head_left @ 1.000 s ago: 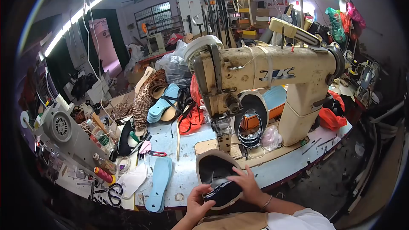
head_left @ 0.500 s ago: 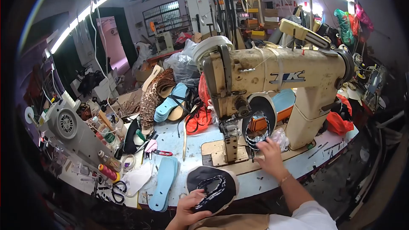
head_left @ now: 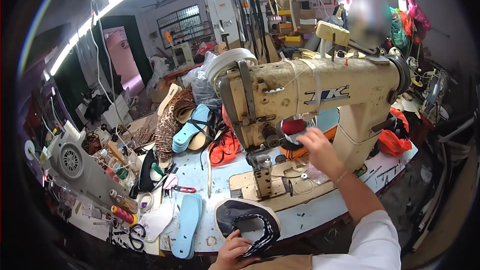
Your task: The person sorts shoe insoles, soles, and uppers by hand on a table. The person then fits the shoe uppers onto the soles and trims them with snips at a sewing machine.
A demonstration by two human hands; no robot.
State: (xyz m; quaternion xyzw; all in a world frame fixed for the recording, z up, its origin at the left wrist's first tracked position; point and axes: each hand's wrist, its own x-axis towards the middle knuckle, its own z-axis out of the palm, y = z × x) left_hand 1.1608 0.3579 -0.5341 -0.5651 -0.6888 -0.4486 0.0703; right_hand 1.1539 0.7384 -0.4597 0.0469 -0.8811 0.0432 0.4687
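Past the left edge of the worktop (head_left: 220, 170), a spool (head_left: 124, 215) and scissors (head_left: 136, 237) were left close together, probably to be kept within reach. At the worktop's near left corner, blue insoles (head_left: 187, 226) had been stacked, ends aligned, perhaps so that they could be picked up singly. At the near edge, right of the insoles, a black shoe (head_left: 240, 211) was held by the left hand (head_left: 233, 252), which was clamped on the rim of its opening; the toe was pointed away and the opening turned up, seemingly so that it was steadied by one hand. Farther right, a red and grey piece (head_left: 292, 126) was seen under the arm of the sewing machine (head_left: 325, 82). It was met by the fingertips of the right hand (head_left: 317, 146), but whether they were closed on it could not be told.
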